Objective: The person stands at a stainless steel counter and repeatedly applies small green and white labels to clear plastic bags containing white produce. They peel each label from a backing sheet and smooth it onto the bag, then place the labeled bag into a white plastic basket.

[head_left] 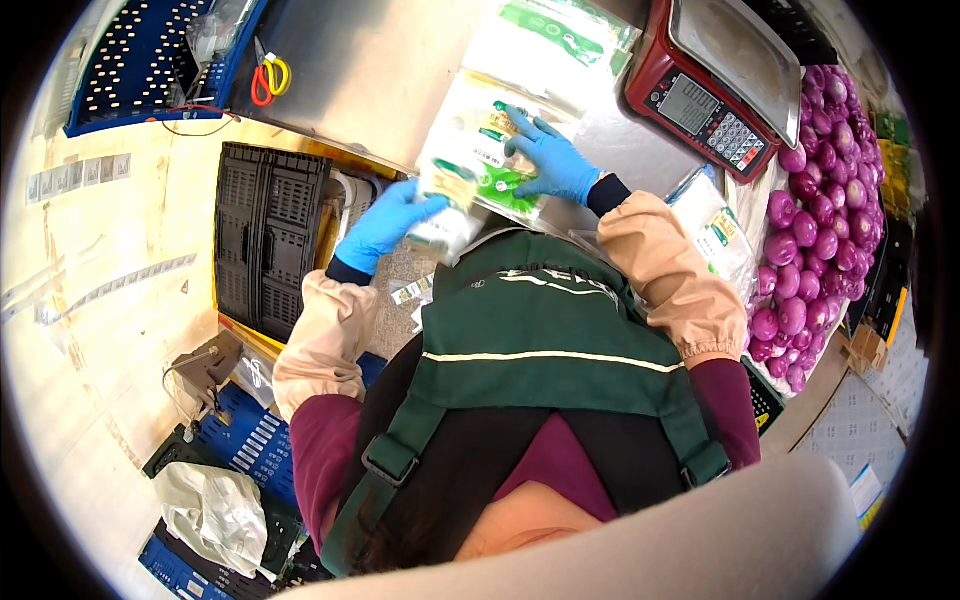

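My left hand (382, 226), in a blue glove, grips a clear plastic bag (445, 228) with green and white print, blurred by motion, at the near edge of the metal table (345, 75). Spread fingers of my right hand (562, 165), also blue-gloved, rest on a pile of similar flat printed bags (462, 118). Beyond this pile lies another stack of bags (550, 40) with a green band. Whether the bags hold anything cannot be made out.
Right of the bags stands a red weighing scale (652, 62) with a metal pan. Peeled purple onions (825, 215) are heaped further right, beside more bags (722, 238). Scissors (270, 80) with red and yellow handles lie far left. A black crate (262, 240) stands below the table's left edge.
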`<state>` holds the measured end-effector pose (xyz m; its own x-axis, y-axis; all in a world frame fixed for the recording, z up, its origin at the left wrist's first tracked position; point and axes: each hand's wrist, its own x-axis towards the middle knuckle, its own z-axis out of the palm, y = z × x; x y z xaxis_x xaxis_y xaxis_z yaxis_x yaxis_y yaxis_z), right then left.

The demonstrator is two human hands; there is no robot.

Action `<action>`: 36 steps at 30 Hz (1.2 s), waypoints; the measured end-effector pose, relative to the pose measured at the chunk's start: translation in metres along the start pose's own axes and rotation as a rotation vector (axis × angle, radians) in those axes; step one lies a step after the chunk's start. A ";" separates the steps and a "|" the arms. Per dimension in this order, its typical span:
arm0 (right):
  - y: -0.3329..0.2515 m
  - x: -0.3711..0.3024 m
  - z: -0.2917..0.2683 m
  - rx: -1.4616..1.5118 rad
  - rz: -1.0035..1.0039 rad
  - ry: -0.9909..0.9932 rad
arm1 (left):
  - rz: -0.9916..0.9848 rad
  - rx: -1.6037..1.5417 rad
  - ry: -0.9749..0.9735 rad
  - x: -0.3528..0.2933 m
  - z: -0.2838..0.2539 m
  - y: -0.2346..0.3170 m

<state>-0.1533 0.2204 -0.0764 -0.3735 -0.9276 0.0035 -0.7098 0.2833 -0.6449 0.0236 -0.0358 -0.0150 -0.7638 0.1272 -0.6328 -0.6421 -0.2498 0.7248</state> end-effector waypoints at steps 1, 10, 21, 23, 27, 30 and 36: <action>0.003 0.001 0.005 0.003 0.010 0.012 | 0.073 -0.044 0.084 -0.002 -0.002 -0.005; 0.022 0.006 0.010 0.163 0.101 0.161 | 0.371 -0.137 0.167 0.015 -0.001 0.012; -0.014 0.045 -0.049 0.478 0.260 0.909 | 0.277 -0.235 0.230 0.133 0.058 0.015; -0.002 0.041 -0.033 0.683 0.308 0.955 | 0.277 -0.212 0.213 0.123 0.063 0.020; -0.009 0.031 -0.025 0.618 0.344 0.892 | 0.266 -0.206 0.290 0.120 0.047 0.013; -0.022 0.038 -0.019 0.523 0.268 0.849 | 0.289 -0.061 0.336 0.128 0.045 0.011; 0.002 0.041 0.015 0.179 0.344 0.398 | 0.189 0.134 0.318 0.138 0.038 0.014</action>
<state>-0.1611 0.1794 -0.0888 -0.7870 -0.6160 0.0359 -0.4076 0.4753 -0.7797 -0.0931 0.0146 -0.0815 -0.8243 -0.2179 -0.5226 -0.5114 -0.1098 0.8523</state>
